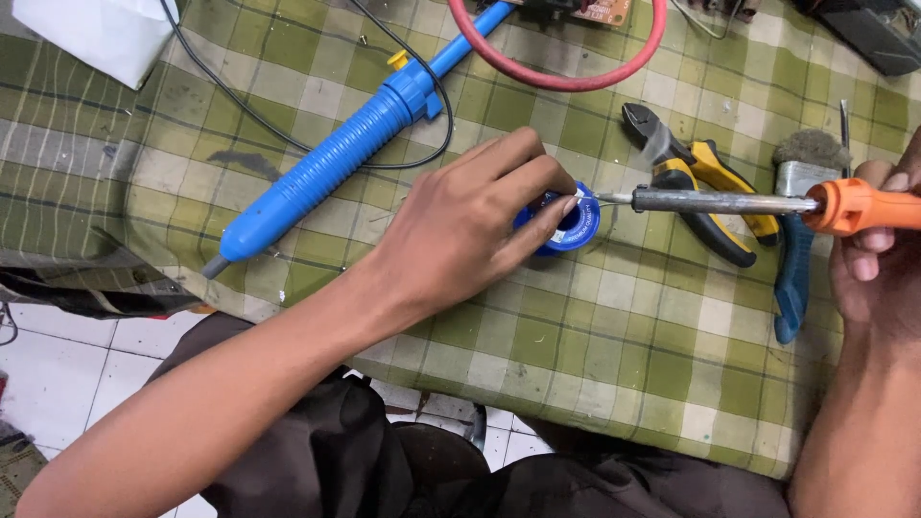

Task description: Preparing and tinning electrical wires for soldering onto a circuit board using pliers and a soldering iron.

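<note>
My left hand (470, 225) rests on a small blue spool of solder wire (578, 225) lying on the green checked cloth (595, 326); thumb and fingers pinch the thin wire end by the spool. My right hand (878, 254) grips the orange handle of a soldering iron (729, 201), held level and pointing left. The iron's tip meets the wire just right of my left fingertips, and a wisp of smoke rises there.
A long blue desoldering pump (336, 158) lies diagonally at the left. Yellow-and-black cutting pliers (700, 182) and a blue-handled brush (801, 221) lie under the iron. A red cable loop (561, 72), a black cord (240, 105) and a white box (96, 34) sit at the back.
</note>
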